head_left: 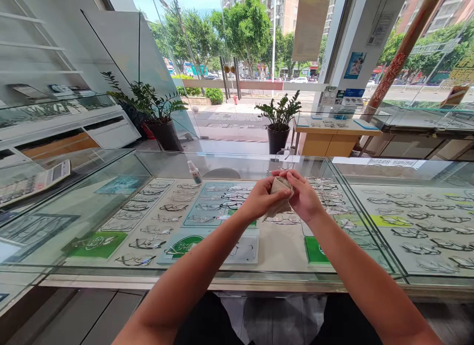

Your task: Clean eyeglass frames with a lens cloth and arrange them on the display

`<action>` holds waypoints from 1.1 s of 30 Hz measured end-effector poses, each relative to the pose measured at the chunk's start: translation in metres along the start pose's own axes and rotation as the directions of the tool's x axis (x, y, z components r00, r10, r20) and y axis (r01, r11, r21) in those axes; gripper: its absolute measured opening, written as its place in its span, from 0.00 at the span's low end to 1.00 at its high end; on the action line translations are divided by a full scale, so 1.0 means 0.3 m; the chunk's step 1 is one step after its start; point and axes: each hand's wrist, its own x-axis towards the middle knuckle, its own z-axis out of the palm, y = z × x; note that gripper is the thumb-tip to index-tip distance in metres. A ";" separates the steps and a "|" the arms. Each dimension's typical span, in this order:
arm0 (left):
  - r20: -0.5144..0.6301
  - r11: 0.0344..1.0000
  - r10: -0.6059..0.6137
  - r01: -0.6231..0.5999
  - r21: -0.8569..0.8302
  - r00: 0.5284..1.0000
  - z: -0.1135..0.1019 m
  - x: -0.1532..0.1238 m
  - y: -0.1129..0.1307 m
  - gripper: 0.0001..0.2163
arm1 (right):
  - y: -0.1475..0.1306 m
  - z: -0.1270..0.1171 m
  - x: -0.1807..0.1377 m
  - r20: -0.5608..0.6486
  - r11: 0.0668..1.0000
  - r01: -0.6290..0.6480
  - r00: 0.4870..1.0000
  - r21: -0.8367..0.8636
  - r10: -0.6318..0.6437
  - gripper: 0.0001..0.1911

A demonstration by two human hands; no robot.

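Seemingly midway
Your left fingers [282, 193] and right fingers [297, 180] grasp a cloth [279, 185], glasses [285, 160] just above, apparently not set down.

Cloth [279, 186]: beige-grey, soft, crumpled, bunched between left hand [263, 193] and right hand [305, 199], above glass worktop [281, 258]; folded top showing, loose end hanging towards 7 o'clock. Glasses [284, 159]: thin-rimmed, clear-lensed, partly visible at 12 o'clock from cloth, just beyond fingertips; whether gripped, cannot tell
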 end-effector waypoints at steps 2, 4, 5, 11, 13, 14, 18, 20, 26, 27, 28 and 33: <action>-0.001 1.000 0.001 -0.001 0.012 1.000 -0.001 0.000 -0.002 0.24 | -0.001 0.002 -0.001 -0.002 1.000 -0.003 1.000 -0.005 0.003 0.13; 0.000 1.000 0.003 -0.003 0.016 1.000 -0.004 0.000 -0.007 0.24 | -0.001 0.003 -0.002 -0.004 1.000 -0.007 1.000 -0.004 0.007 0.13; -0.001 1.000 0.007 -0.007 0.018 1.000 -0.005 0.001 -0.010 0.24 | -0.001 0.004 -0.002 -0.003 1.000 -0.007 1.000 -0.004 0.007 0.13; -0.019 0.999 0.041 -0.040 0.029 0.999 -0.005 0.005 -0.024 0.24 | 0.004 0.005 -0.002 0.021 0.999 0.018 1.000 -0.033 -0.017 0.13; -0.039 0.998 0.055 -0.054 0.010 0.998 0.000 0.008 -0.027 0.25 | 0.004 0.011 -0.003 0.025 0.999 0.025 0.999 -0.037 -0.024 0.13; -0.052 0.998 0.060 -0.061 -0.001 0.997 0.003 0.009 -0.028 0.25 | 0.004 0.014 -0.003 0.026 0.999 0.029 0.999 -0.039 -0.028 0.13; -0.100 0.996 0.088 -0.091 -0.022 0.991 0.013 0.014 -0.033 0.26 | 0.006 0.030 -0.008 0.013 0.995 0.058 0.998 -0.078 -0.057 0.15; -0.129 0.993 0.114 -0.118 -0.028 0.985 0.018 0.016 -0.033 0.26 | 0.009 0.033 -0.011 0.026 0.990 0.087 0.996 -0.110 -0.084 0.16; -0.200 0.982 0.186 -0.188 0.011 0.962 0.029 0.011 -0.029 0.23 | 0.022 0.026 -0.015 0.122 0.960 0.208 0.975 -0.187 -0.188 0.15; -0.210 0.980 0.198 -0.197 0.023 0.958 0.029 0.010 -0.028 0.23 | 0.023 0.024 -0.015 0.126 0.959 0.210 0.974 -0.192 -0.188 0.16; -0.216 0.978 0.206 -0.203 0.035 0.954 0.027 0.010 -0.027 0.24 | 0.023 0.022 -0.015 0.124 0.959 0.205 0.975 -0.198 -0.183 0.17; -0.171 0.984 0.172 -0.162 0.074 0.970 0.006 0.017 -0.023 0.28 | 0.020 0.007 -0.011 0.043 0.951 0.180 0.984 -0.250 -0.175 0.21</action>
